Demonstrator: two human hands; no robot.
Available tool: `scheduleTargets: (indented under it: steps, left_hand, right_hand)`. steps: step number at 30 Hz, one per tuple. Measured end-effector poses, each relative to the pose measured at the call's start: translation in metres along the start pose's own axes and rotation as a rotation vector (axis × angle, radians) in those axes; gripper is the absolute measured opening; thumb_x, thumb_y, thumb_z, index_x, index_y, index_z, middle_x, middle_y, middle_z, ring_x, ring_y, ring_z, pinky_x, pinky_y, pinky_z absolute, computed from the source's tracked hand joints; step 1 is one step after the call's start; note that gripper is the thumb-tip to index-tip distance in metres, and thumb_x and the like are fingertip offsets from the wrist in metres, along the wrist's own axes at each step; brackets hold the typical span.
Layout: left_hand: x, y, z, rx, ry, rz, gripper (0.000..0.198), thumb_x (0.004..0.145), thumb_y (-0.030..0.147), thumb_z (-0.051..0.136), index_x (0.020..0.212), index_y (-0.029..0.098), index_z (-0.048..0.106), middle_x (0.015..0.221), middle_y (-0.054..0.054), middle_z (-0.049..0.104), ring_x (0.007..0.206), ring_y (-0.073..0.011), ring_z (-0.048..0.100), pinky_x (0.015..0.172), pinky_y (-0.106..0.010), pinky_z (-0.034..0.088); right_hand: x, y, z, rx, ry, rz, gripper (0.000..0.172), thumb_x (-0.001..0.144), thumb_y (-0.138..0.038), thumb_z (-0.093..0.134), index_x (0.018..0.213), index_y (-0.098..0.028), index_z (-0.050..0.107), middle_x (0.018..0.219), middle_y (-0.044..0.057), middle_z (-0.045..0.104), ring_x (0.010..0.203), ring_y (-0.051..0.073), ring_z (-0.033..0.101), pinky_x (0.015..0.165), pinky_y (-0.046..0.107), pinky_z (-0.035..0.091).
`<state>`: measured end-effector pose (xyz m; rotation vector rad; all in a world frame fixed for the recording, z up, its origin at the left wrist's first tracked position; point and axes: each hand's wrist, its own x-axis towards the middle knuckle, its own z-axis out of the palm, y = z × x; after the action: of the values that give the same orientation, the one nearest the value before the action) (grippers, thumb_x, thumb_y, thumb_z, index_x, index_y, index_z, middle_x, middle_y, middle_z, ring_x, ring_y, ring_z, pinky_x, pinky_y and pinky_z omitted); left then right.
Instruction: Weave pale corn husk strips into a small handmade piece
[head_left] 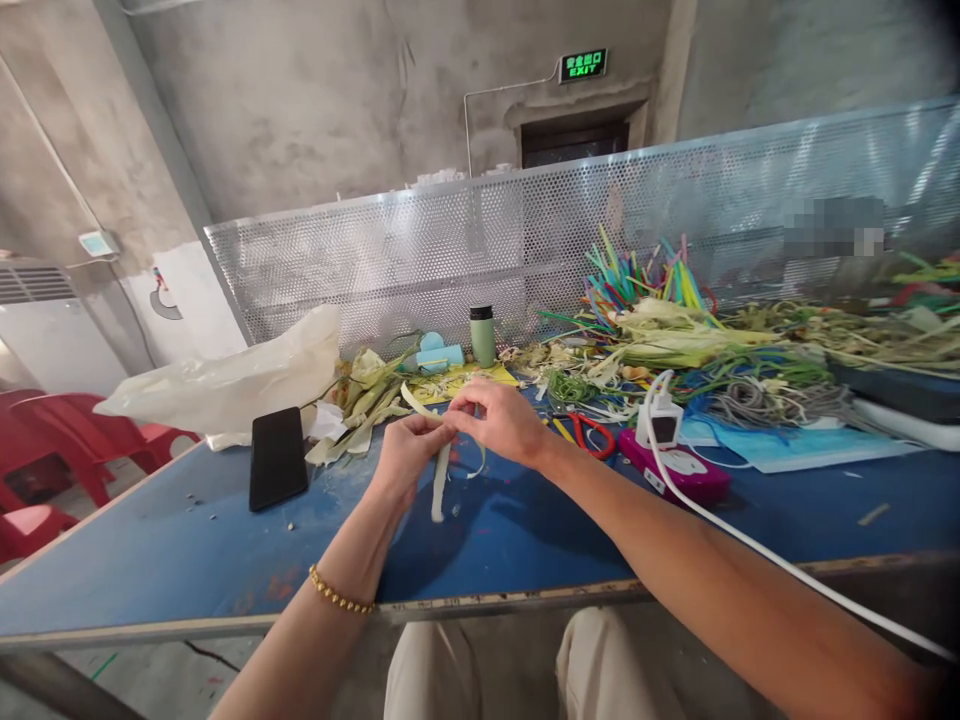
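- The left hand (405, 455), with a gold bead bracelet (339, 597) on its wrist, is closed in a pinch on the upper part of a pale husk strip (440, 482).
- The right hand (499, 420) meets it from the other side. Its fingertips are closed narrow on the same strip, just beside the left fingers.
- The strip is held above the blue table (187, 550). Its long end hangs straight down below the hands, and a thinner curl loops off to the right.
- A black phone (277, 458) lies flat to the left of the hands, near a crumpled plastic bag (240, 375).
- A heap of loose husks (367, 400) sits beyond the left hand, with a green tumbler (482, 335) standing upright behind it.
- Red-handled scissors (592, 432) lie just right of the right wrist.
- A white charger (661, 418) rests on a magenta box (686, 475), and its white cable (750, 545) runs off towards the lower right.
- A pile of coloured strips (645, 280) and more husks lie against the perforated metal screen (450, 250).
- Red chairs (52, 450) stand to the left of the table.
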<state>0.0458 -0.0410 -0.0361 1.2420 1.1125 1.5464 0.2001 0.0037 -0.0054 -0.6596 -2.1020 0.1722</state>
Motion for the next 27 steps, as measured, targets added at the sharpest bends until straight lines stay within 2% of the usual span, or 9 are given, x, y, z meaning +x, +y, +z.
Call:
scheduleTargets:
  steps: [3, 8, 13, 16, 18, 20, 22, 25, 27]
  left_hand:
    - [-0.004, 0.0, 0.005, 0.107, -0.082, 0.06, 0.023, 0.057, 0.028, 0.082, 0.059, 0.011, 0.067, 0.053, -0.002, 0.065, 0.045, -0.0124, 0.057, 0.049, -0.023, 0.043]
    - [-0.009, 0.005, 0.009, 0.135, -0.17, 0.078, 0.024, 0.062, 0.032, 0.08, 0.059, 0.011, 0.068, 0.054, -0.003, 0.065, 0.048, -0.0131, 0.058, 0.05, -0.024, 0.043]
    - [-0.008, 0.006, 0.008, 0.081, -0.181, 0.033, 0.025, 0.06, 0.032, 0.083, 0.062, 0.011, 0.07, 0.06, -0.006, 0.068, 0.049, -0.0148, 0.06, 0.054, -0.027, 0.047]
    - [-0.006, 0.005, 0.004, 0.042, -0.151, 0.021, 0.026, 0.06, 0.032, 0.084, 0.062, 0.011, 0.069, 0.061, -0.006, 0.068, 0.051, -0.0154, 0.062, 0.054, -0.027, 0.048]
    - [-0.005, 0.005, 0.001, -0.004, -0.113, 0.005, 0.027, 0.06, 0.033, 0.084, 0.066, 0.012, 0.069, 0.064, -0.006, 0.069, 0.053, -0.0159, 0.063, 0.056, -0.027, 0.049]
    - [-0.004, 0.005, -0.002, -0.054, -0.068, -0.02, 0.028, 0.06, 0.034, 0.084, 0.069, 0.012, 0.069, 0.07, -0.007, 0.071, 0.058, -0.0172, 0.066, 0.058, -0.027, 0.05]
    - [-0.003, 0.005, -0.003, -0.093, -0.03, -0.047, 0.029, 0.06, 0.034, 0.084, 0.07, 0.012, 0.069, 0.076, -0.009, 0.072, 0.063, -0.0191, 0.069, 0.06, -0.028, 0.052]
    - [-0.001, 0.005, -0.004, -0.154, 0.004, -0.08, 0.027, 0.058, 0.027, 0.084, 0.074, 0.01, 0.069, 0.08, -0.012, 0.074, 0.069, -0.0219, 0.071, 0.068, -0.032, 0.054]
    - [0.0, 0.005, -0.004, -0.203, 0.004, -0.09, 0.026, 0.059, 0.02, 0.083, 0.078, 0.009, 0.07, 0.083, -0.013, 0.074, 0.073, -0.0229, 0.072, 0.072, -0.032, 0.055]
  right_hand:
    - [-0.001, 0.002, 0.009, -0.031, -0.053, 0.025, 0.017, 0.078, -0.03, 0.07, 0.071, -0.016, 0.068, 0.075, 0.002, 0.06, 0.065, 0.011, 0.051, 0.065, 0.025, 0.038]
    - [0.001, 0.003, 0.013, 0.125, -0.058, 0.098, 0.01, 0.077, -0.016, 0.065, 0.068, -0.014, 0.067, 0.071, 0.001, 0.062, 0.064, 0.01, 0.052, 0.06, 0.023, 0.036]
    - [0.004, 0.001, 0.007, 0.197, -0.109, 0.104, 0.017, 0.082, -0.024, 0.063, 0.072, -0.013, 0.069, 0.072, 0.002, 0.064, 0.065, 0.01, 0.053, 0.06, 0.022, 0.036]
    - [0.007, 0.004, -0.012, 0.042, -0.081, 0.102, 0.031, 0.091, -0.038, 0.055, 0.081, -0.013, 0.071, 0.076, 0.004, 0.067, 0.068, 0.012, 0.055, 0.064, 0.023, 0.037]
    - [0.009, 0.01, -0.032, -0.168, -0.069, 0.161, 0.035, 0.093, -0.039, 0.05, 0.085, -0.013, 0.072, 0.083, 0.008, 0.069, 0.074, 0.015, 0.059, 0.067, 0.025, 0.038]
    - [0.009, 0.019, -0.052, -0.463, -0.157, 0.32, 0.034, 0.092, -0.038, 0.052, 0.084, -0.012, 0.073, 0.083, 0.013, 0.07, 0.079, 0.02, 0.063, 0.069, 0.028, 0.04]
    - [0.007, 0.028, -0.068, -0.67, -0.294, 0.495, 0.031, 0.09, -0.033, 0.052, 0.092, -0.011, 0.073, 0.092, 0.018, 0.071, 0.088, 0.026, 0.066, 0.071, 0.031, 0.043]
    - [0.001, 0.038, -0.079, -0.8, -0.502, 0.647, 0.031, 0.089, -0.027, 0.053, 0.105, -0.008, 0.072, 0.106, 0.023, 0.07, 0.098, 0.03, 0.067, 0.074, 0.032, 0.047]
    - [-0.004, 0.04, -0.08, -0.823, -0.529, 0.676, 0.029, 0.086, -0.02, 0.056, 0.106, -0.007, 0.072, 0.107, 0.024, 0.069, 0.101, 0.03, 0.067, 0.078, 0.033, 0.048]
